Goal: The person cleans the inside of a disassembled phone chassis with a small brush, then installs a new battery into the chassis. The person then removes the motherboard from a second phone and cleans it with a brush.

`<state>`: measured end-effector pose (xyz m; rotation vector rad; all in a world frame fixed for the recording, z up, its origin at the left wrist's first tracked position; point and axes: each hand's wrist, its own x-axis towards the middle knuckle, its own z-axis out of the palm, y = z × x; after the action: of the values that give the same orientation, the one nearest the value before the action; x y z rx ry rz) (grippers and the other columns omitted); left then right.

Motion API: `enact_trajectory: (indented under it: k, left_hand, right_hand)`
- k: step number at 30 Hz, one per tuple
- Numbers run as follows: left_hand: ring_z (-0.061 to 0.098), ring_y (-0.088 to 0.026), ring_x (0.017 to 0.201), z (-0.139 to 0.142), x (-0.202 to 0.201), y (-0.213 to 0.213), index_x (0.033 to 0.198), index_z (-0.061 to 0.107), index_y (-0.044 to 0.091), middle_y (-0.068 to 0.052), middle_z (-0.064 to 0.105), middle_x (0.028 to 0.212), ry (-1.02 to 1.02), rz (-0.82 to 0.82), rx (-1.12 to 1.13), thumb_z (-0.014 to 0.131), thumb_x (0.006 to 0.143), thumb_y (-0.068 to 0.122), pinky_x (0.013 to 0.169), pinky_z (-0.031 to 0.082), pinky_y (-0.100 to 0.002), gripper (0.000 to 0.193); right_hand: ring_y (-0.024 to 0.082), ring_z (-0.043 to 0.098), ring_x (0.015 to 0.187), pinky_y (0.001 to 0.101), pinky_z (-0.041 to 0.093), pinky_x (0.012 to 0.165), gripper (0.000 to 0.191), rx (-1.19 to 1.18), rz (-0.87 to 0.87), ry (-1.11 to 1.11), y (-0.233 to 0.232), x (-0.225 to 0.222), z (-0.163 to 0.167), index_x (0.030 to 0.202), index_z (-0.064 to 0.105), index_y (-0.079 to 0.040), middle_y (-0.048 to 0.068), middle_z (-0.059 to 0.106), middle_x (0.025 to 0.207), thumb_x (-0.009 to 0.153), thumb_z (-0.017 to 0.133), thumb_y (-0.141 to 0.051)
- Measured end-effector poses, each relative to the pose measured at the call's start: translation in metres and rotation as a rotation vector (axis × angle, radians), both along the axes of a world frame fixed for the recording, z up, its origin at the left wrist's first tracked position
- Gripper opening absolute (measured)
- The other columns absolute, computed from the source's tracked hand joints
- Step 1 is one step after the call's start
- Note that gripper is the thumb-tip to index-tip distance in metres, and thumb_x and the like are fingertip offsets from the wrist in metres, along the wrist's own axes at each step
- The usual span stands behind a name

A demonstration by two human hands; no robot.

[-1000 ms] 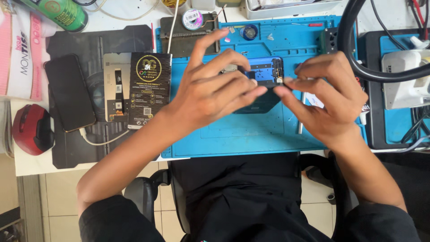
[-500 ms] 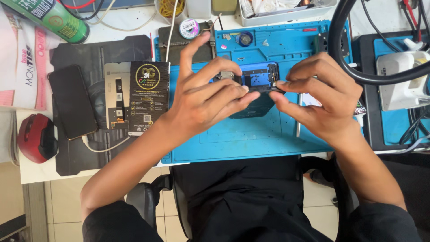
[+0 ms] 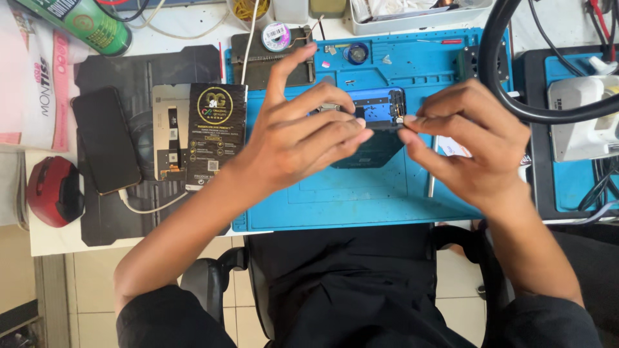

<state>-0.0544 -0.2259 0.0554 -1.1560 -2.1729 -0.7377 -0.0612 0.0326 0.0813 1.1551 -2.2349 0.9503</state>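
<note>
From the head view, the left hand [image 3: 303, 138] grips a small blue phone part [image 3: 380, 106] with curled fingers, index finger raised. The right hand [image 3: 467, 145] pinches the part's near edge between its fingertips. The part sits between both hands, above a blue mat [image 3: 387, 206]. A black phone [image 3: 106, 140] lies well left of the left hand.

Both hands raised, forearms converging; left hand [image 3: 303, 138] index extended upward, right hand [image 3: 467, 145] fingertips pinched together.
</note>
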Motion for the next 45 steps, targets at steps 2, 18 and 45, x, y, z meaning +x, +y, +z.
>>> enact_trajectory:
  k: [2, 18, 45]
  left_hand:
    - [0.069, -0.015, 0.102, 0.003, 0.001, -0.002, 0.103, 0.075, 0.007, 0.001, 0.069, 0.092, -0.042, -0.029, 0.026, 0.087, 0.096, 0.01, 0.126, 0.028, -0.06, 0.013]
    - [0.071, -0.013, 0.102, -0.003, -0.005, 0.0, 0.098, 0.073, 0.007, 0.001, 0.073, 0.095, -0.092, -0.021, 0.055, 0.087, 0.102, 0.013, 0.126, 0.029, -0.057, 0.015]
    - [0.027, -0.038, 0.157, -0.07, -0.008, 0.002, 0.159, 0.0, 0.003, -0.018, 0.03, 0.165, -0.229, 0.051, -0.194, 0.104, 0.057, 0.043, 0.132, 0.01, -0.064, 0.151]
  right_hand:
    - [0.029, 0.067, 0.085, 0.0377, 0.055, 0.072, 0.024, -0.001, 0.003, -0.007, 0.001, 0.0, 0.001, 0.09, 0.072, 0.006, 0.015, 0.064, 0.085, 0.074, 0.09, 0.004]
    - [0.026, 0.065, 0.08, 0.0355, 0.051, 0.069, 0.021, -0.022, 0.01, -0.045, 0.001, -0.006, -0.008, 0.098, 0.072, 0.007, 0.014, 0.064, 0.084, 0.083, 0.087, 0.01]
    - [0.032, 0.068, 0.073, 0.0417, 0.054, 0.057, 0.15, 0.401, -0.121, -0.258, 0.016, -0.011, -0.098, 0.153, 0.0, 0.009, 0.014, 0.066, 0.087, 0.058, 0.101, -0.047]
